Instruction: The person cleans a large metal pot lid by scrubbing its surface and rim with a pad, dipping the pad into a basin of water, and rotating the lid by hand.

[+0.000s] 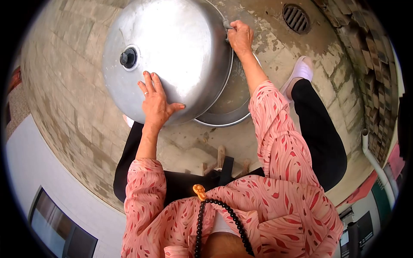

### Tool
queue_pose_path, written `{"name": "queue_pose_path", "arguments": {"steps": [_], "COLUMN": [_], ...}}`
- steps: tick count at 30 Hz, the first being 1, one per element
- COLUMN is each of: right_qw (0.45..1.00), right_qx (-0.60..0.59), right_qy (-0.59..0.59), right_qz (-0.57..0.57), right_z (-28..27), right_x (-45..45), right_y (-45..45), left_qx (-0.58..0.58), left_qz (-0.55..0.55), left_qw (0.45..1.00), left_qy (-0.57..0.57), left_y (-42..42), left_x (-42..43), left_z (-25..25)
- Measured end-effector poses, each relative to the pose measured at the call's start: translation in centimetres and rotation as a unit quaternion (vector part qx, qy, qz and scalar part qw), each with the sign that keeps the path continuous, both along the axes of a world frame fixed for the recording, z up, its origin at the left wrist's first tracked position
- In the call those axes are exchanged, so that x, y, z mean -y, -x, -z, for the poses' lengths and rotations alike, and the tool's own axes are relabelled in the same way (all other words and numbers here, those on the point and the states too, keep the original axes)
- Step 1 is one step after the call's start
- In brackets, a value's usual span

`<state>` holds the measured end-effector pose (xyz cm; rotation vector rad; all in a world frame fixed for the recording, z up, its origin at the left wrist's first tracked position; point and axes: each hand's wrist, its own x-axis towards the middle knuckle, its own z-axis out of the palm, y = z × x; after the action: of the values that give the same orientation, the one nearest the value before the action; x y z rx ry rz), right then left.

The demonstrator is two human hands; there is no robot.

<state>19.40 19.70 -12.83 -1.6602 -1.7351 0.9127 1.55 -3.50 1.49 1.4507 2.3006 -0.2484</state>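
A large domed metal lid (180,47) with a black knob (128,57) is tilted on its side over a wide metal basin (223,118). My left hand (156,101) lies against the lid's outer face below the knob, fingers spread, a ring on one finger. At the lid's right rim, my right hand (241,36) has its fingers closed on a grey cloth (226,26). The basin's lower and right rim shows behind the lid; the rest of it is hidden.
A round drain grate (296,19) is set in the paved ground at the upper right. Stacked tiles (368,64) and a pipe (378,167) line the right side. Wooden stool legs (221,157) show between my knees. A window (60,223) is at the lower left.
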Motion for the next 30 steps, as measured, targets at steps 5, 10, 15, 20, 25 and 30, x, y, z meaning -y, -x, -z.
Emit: {"name": "queue_pose_path", "arguments": {"steps": [5,10,15,20,25,30], "right_qw": [0.998,0.997,0.998,0.996,1.0,0.998], "right_qx": [0.037,0.046,0.021,0.029,-0.002,-0.028], "right_qy": [0.051,0.054,0.026,0.065,-0.025,-0.043], "right_qz": [-0.029,-0.039,-0.051,-0.058,-0.016,-0.026], "right_z": [-1.3,-0.8,0.8,-1.1,-0.3,0.5], "right_x": [5.6,-0.5,-0.5,4.6,-2.0,1.8], "right_y": [-3.0,-0.5,-1.0,-3.4,1.1,-1.2], "left_qx": [-0.011,-0.005,0.002,-0.001,0.014,0.009], "left_qz": [0.006,0.005,0.003,0.004,-0.008,-0.017], "left_qw": [1.0,1.0,1.0,1.0,1.0,1.0], "left_qy": [0.004,0.0,-0.013,-0.012,-0.009,0.006], "left_y": [0.0,-0.1,-0.1,-0.1,0.1,-0.2], "left_x": [0.1,-0.2,-0.2,0.1,0.1,0.0], "left_z": [0.0,-0.2,-0.2,-0.2,-0.1,-0.3]}}
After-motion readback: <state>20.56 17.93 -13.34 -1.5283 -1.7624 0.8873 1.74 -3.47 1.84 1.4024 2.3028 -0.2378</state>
